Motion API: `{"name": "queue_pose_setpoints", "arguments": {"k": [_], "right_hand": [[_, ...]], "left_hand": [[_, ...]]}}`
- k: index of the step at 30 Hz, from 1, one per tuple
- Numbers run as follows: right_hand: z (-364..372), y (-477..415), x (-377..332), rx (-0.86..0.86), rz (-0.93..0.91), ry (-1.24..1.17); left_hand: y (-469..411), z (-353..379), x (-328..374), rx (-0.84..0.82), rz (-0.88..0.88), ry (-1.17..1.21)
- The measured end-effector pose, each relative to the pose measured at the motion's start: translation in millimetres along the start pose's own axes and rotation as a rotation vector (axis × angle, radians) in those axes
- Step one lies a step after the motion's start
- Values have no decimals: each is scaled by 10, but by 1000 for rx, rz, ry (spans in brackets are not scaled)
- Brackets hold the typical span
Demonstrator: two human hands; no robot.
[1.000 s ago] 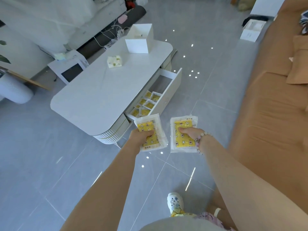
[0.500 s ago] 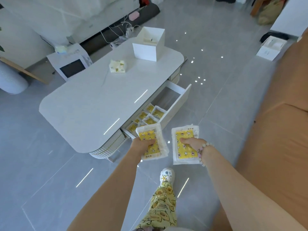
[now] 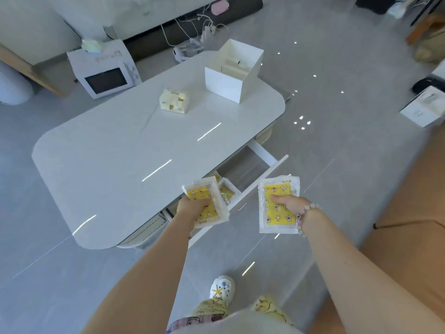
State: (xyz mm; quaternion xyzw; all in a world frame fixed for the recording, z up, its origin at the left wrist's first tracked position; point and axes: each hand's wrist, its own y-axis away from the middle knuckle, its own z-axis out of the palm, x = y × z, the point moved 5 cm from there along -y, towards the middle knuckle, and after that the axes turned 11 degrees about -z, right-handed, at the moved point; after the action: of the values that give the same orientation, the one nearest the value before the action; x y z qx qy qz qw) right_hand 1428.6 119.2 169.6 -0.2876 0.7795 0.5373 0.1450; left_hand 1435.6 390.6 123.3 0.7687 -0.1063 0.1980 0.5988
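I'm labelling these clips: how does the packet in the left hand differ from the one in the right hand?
The left packet shows against the open drawer; the right packet is mostly over the floor. The left packet is askew, partly hidden by the left hand; the right packet lies squarer, mostly showing beside the right hand. Both are clear-wrapped, yellow-printed.

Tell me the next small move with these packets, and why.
Probably lower the left packet, gripped by the left hand, into the open drawer: similar packets lie there, its far half is bare. The right hand grips the right packet.
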Motion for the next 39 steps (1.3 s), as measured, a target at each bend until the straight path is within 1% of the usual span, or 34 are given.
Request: {"name": "queue_pose_setpoints", "arguments": {"k": [2,6,12,16,21,23,26,31,33,35,37,39], "right_hand": [[-77,-190,-11,-15,28,-3],[-158,-524,-212,-84,20,80],[-175,-1372,-770,-224,-34,231],[-136,-1942,-1178,-295,-77,343],[77,-2576,-1398,-386,-75,522],[211,-2738,-1365,-399,-40,580],[420,-3030,-1220,-363,0,696],[1132,-3595,-843,-381,13,841],[1450,-3835,-683,-390,-10,875],[1736,-4092,-538,-394,-32,877],[1940,-4377,-452,-393,-71,876],[2041,-4655,-432,-433,-107,898]], "left_hand": [[-56,129,116,-10,-24,16],[-245,362,255,-5,-80,56],[-584,637,395,58,-199,212],[-786,744,426,153,-288,316],[-1156,917,347,185,-419,503],[-1339,942,249,191,-458,550],[-1697,945,28,217,-518,610],[-2509,804,-373,250,-576,584],[-2845,677,-499,290,-553,542],[-3158,626,-547,289,-512,497],[-3444,734,-510,237,-480,419],[-3721,974,-374,166,-407,356]]}}
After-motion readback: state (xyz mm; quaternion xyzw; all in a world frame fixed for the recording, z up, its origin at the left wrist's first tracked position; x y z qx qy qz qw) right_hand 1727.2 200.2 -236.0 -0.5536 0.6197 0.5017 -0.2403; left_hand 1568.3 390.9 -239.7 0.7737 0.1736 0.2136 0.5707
